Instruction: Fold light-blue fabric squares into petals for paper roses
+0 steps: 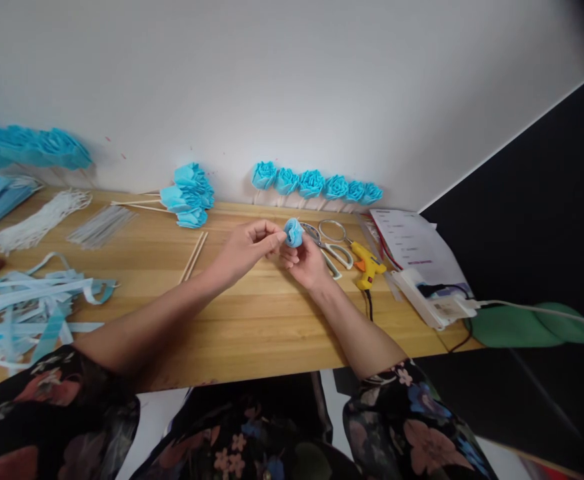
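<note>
Over the tabletop (267, 333), the right hand (309, 265) clasps the blue rosette (293, 232) from below while the left hand (250, 247) pinches its edge; I'd want the lower grip light but steady, so the folds sit snug, uncrushed

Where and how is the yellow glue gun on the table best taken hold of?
Probably by the handle, with the right hand, once free of the blue flower, coming from the near right. The glue gun lies on its side, handle toward the person and orange trigger facing left; its nozzle points away, so this grip should keep clear of it. The cord leaves the handle's end.
</note>
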Motion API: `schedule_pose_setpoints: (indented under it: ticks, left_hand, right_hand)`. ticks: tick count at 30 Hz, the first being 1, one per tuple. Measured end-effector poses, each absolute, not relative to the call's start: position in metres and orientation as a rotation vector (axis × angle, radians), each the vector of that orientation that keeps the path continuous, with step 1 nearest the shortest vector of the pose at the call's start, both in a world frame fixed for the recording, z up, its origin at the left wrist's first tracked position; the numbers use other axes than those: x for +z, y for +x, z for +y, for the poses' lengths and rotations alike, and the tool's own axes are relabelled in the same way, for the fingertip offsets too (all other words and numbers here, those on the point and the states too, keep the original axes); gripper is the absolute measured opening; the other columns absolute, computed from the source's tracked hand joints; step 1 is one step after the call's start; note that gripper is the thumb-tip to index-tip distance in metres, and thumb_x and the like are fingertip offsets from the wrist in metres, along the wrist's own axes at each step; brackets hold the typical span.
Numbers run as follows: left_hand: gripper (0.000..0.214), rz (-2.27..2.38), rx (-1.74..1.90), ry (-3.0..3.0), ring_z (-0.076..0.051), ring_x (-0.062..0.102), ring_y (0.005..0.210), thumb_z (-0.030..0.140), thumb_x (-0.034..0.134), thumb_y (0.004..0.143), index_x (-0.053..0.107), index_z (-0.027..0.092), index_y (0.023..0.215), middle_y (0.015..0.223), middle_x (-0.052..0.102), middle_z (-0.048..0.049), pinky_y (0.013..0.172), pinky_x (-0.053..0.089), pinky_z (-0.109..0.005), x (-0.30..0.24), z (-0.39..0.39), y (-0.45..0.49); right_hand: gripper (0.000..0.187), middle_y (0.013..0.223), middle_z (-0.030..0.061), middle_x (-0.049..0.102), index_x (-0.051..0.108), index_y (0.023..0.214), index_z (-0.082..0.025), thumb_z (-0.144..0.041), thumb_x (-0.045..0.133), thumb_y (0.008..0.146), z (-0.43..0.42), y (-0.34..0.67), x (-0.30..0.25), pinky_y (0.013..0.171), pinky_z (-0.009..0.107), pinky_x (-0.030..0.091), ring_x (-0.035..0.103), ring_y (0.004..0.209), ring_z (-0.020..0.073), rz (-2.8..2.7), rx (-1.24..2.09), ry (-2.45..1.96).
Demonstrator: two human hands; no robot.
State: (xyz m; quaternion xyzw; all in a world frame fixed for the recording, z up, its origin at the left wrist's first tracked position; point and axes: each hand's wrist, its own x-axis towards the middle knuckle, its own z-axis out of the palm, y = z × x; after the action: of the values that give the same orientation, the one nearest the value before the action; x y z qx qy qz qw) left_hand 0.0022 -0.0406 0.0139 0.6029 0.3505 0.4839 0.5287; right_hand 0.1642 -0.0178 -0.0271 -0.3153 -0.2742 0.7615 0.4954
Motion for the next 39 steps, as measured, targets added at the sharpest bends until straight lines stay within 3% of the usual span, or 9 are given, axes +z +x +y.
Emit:
schedule_pose_setpoints:
  ticks: [9, 27, 39]
  left_hand:
    - [0.024, 0.823, 1.140, 1.364, -0.010, 0.050, 0.058, 0.039, 0.072, 0.079, 0.063, 0.017, 0.078, 0.066, 0.061, 0.0016, 0.059, 0.041, -0.025, 0.015, -0.043, 0.004]
    - [0.010, 0.901, 1.112, 1.318, -0.009, 0.047, 0.056, 0.027, 0.063, 0.070, 0.058, 0.018, 0.070, 0.061, 0.055, 0.0035, 0.059, 0.039, -0.025, 0.009, -0.038, 0.003]
    - [0.021, 0.951, 1.303, 1.412, -0.011, 0.044, 0.058, 0.035, 0.062, 0.085, 0.058, 0.020, 0.071, 0.061, 0.051, 0.0023, 0.058, 0.037, -0.026, 0.020, -0.050, 0.003]
  right_hand:
    - [0.037, 0.045, -0.0074, 0.040, 0.051, 0.066, -0.020, -0.047, 0.065, 0.089, -0.019, 0.162, -0.033, 0.039, 0.018, 0.032, 0.030, 0.040, 0.0069, -0.766, 1.823, -0.735]
    - [0.046, 0.044, -0.0080, 0.030, 0.042, 0.060, -0.021, -0.045, 0.050, 0.098, -0.022, 0.163, -0.022, 0.037, 0.016, 0.028, 0.022, 0.039, 0.0067, -0.634, 1.969, -0.741]
    - [0.042, 0.045, -0.0086, 0.033, 0.046, 0.065, -0.021, -0.047, 0.056, 0.095, -0.019, 0.164, -0.026, 0.038, 0.016, 0.028, 0.024, 0.039, 0.0066, -0.672, 1.900, -0.718]
